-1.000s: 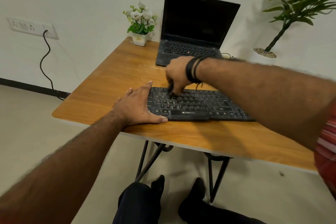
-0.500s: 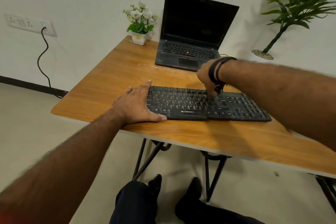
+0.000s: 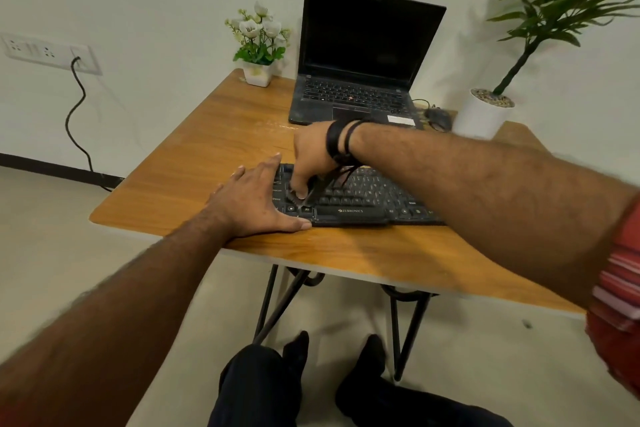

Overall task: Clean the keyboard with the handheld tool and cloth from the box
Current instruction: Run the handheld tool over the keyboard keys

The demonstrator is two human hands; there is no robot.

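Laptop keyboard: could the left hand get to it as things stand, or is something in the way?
Probably not directly. The left hand lies flat at the keyboard's left end, and the right hand, gripping the handheld tool, sits between it and the laptop. It would have to go around that wrist.

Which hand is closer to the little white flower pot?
The right hand, though not by much. It works over the keyboard's left part, nearer the flower pot at the table's far corner; the left hand lies flat nearer the front edge.
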